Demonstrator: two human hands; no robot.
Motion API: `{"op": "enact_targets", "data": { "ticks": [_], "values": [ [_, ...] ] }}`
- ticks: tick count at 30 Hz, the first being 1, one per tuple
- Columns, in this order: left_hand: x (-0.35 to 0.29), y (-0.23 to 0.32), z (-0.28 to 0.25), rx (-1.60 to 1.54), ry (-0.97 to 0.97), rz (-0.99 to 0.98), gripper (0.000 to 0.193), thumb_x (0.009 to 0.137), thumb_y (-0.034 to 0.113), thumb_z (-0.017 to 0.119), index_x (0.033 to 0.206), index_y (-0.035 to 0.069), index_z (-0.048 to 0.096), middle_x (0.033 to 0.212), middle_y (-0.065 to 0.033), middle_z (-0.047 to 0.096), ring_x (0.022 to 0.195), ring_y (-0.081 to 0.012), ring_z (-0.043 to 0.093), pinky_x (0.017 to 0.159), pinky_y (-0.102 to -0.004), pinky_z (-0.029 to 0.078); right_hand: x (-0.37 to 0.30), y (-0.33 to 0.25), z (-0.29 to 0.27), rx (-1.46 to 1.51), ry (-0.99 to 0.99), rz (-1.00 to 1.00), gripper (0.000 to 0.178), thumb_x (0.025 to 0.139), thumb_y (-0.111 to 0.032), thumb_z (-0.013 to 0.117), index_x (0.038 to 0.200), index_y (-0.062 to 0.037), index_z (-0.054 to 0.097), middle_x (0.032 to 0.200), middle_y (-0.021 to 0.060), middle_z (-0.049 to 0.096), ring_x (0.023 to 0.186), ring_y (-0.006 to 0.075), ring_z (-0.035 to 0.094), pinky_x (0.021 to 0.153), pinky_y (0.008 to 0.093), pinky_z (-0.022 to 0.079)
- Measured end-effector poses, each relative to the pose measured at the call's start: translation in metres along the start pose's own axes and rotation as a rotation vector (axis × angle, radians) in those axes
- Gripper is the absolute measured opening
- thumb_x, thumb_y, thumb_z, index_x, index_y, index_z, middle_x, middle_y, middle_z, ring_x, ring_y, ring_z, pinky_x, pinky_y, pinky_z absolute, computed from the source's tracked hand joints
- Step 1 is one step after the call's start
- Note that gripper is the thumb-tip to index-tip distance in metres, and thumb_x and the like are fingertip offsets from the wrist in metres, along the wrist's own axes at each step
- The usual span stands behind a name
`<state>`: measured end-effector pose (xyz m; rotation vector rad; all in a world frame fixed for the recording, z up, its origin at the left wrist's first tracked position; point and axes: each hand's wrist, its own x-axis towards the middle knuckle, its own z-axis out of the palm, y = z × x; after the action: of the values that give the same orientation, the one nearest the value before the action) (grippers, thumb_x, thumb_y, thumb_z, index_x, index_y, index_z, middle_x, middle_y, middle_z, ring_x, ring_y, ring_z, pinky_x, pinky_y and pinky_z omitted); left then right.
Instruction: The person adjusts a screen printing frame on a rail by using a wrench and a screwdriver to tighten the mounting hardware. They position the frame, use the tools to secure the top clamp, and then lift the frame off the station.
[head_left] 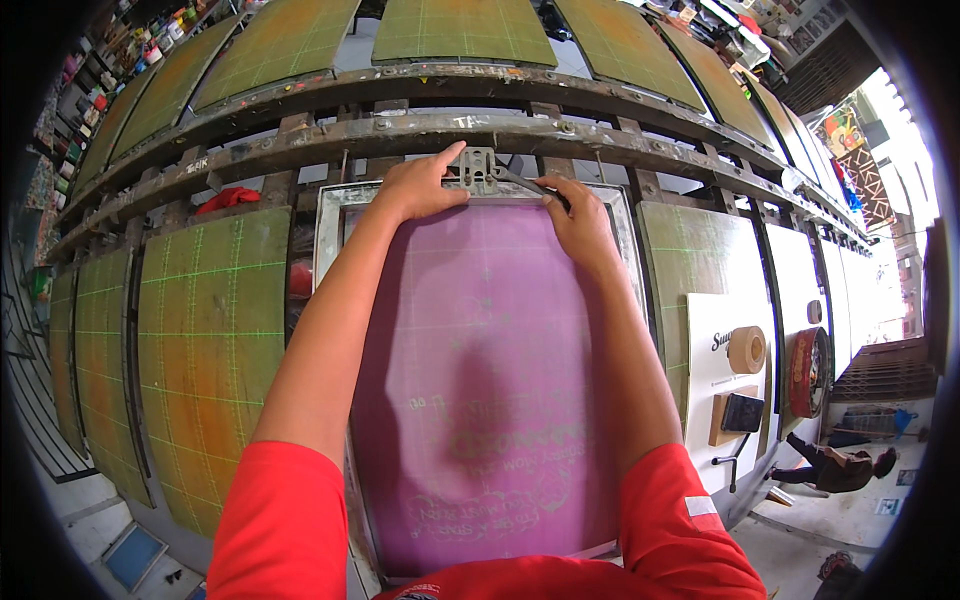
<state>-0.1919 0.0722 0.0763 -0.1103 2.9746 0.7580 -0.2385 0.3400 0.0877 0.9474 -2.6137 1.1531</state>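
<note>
A screen printing frame (330,235) with purple mesh (480,330) lies before me, faint mirrored lettering on its near half. At the middle of its far edge is a slotted metal bracket (478,168). My left hand (412,188) grips the bracket's left side, with a finger reaching along its far side and the thumb on the near side. A wrench (522,182) is in my right hand (582,222), its head against the right side of the bracket. The fingers under my right hand are partly hidden.
Green gridded boards (215,350) stand in rows on both sides and beyond dark metal rails (400,138). At right, a tape roll (747,350), a phone (741,413) and a red round tin (806,372) rest on boards. A person (835,466) is at the far right.
</note>
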Motion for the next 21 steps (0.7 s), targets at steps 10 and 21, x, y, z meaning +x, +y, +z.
{"op": "enact_targets", "data": {
  "ticks": [10,21],
  "values": [
    [-0.001,-0.005,0.003,-0.010,0.005,0.003,0.091,0.074,0.045,0.071,0.155,0.025,0.032,0.126,-0.0144,0.067,0.116,-0.0341,0.062,0.100,-0.0422,0.049,0.009,0.020,0.004,-0.025,-0.094,-0.081,0.026,0.086,-0.010,0.064,0.111,-0.0092,0.071,0.099,0.0180,0.067,0.099,0.0386,0.063,0.089,0.0457,0.049],
    [-0.001,-0.004,0.001,-0.025,-0.007,0.004,0.091,0.077,0.046,0.073,0.155,0.028,0.030,0.126,-0.0174,0.066,0.119,-0.0368,0.060,0.100,-0.0435,0.047,0.026,0.025,0.008,-0.191,-0.107,-0.118,0.026,0.087,-0.010,0.064,0.111,-0.0147,0.072,0.093,0.0132,0.063,0.099,0.0338,0.059,0.090,0.0450,0.046]
  ]
}}
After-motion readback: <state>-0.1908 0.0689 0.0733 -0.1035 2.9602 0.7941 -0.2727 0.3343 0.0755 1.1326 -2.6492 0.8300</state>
